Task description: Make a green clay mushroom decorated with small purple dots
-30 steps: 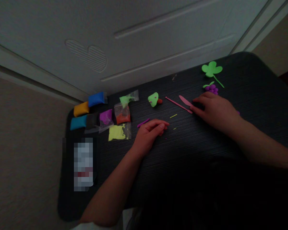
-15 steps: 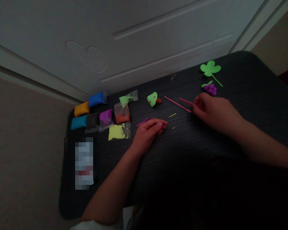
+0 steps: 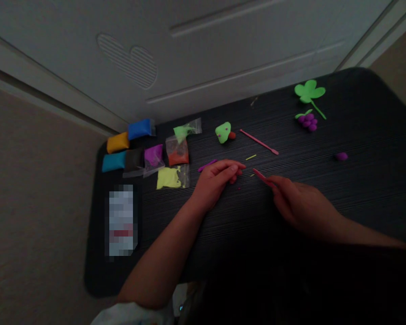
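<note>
My right hand (image 3: 299, 205) is closed on a pink plastic clay knife (image 3: 262, 177), whose blade points left toward my left hand. My left hand (image 3: 216, 180) rests palm down on the dark table (image 3: 358, 189), fingers curled together over a small red bit of clay; what it grips is hard to make out. A purple clay strip (image 3: 207, 165) lies just behind its knuckles. A thin pink stick tool (image 3: 259, 141) lies beyond both hands, with a green clay piece with a red blob (image 3: 224, 132) to its left.
Several bags and blocks of coloured clay (image 3: 149, 153) lie at the left of the table. A green clay leaf (image 3: 309, 92), a purple grape cluster (image 3: 307, 121) and a loose purple ball (image 3: 341, 156) sit at the right. A white panelled door (image 3: 189, 49) stands behind.
My right hand picked the pink knife up from beside the stick tool and carried it toward me and left, close to my left hand. The left hand has stayed in place.
</note>
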`<action>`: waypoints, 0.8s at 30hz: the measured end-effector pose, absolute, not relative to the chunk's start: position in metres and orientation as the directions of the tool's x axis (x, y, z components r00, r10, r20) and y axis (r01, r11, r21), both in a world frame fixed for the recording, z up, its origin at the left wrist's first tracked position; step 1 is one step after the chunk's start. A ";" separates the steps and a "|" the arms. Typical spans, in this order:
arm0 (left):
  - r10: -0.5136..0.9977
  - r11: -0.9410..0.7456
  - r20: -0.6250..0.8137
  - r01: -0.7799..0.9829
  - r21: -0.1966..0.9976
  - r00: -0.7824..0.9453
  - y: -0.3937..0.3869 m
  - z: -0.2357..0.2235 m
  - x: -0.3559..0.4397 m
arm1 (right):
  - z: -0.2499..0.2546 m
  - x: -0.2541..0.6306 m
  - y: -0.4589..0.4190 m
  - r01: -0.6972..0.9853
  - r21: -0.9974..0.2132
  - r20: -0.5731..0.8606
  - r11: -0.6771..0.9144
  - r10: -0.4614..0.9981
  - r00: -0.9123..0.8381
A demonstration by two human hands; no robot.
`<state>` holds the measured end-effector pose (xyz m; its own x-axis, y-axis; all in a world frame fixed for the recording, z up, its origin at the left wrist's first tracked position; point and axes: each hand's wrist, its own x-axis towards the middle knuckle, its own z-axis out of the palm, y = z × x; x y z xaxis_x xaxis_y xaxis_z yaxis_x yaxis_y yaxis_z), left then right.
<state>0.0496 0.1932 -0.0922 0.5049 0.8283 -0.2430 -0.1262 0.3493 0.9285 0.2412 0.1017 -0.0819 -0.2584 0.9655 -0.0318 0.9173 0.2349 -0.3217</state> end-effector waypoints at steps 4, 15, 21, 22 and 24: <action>0.821 0.366 -0.255 -0.128 0.922 0.511 0.193 -0.091 0.050 | -0.085 0.235 0.098 0.933 -0.233 0.056 0.274 0.962 -0.269; 0.816 0.369 -0.237 -0.160 0.916 0.527 0.193 -0.092 0.049 | -0.089 0.232 0.097 0.947 -0.108 0.093 0.301 0.952 -0.292; 0.815 0.364 -0.231 -0.160 0.917 0.532 0.193 -0.092 0.049 | -0.090 0.231 0.097 0.948 -0.090 0.098 0.305 0.950 -0.296; 0.815 0.365 -0.232 -0.159 0.917 0.531 0.194 -0.092 0.049 | -0.090 0.231 0.097 0.949 -0.086 0.095 0.304 0.950 -0.296; 0.816 0.366 -0.236 -0.156 0.917 0.528 0.194 -0.093 0.049 | -0.091 0.231 0.097 0.950 -0.078 0.097 0.302 0.951 -0.294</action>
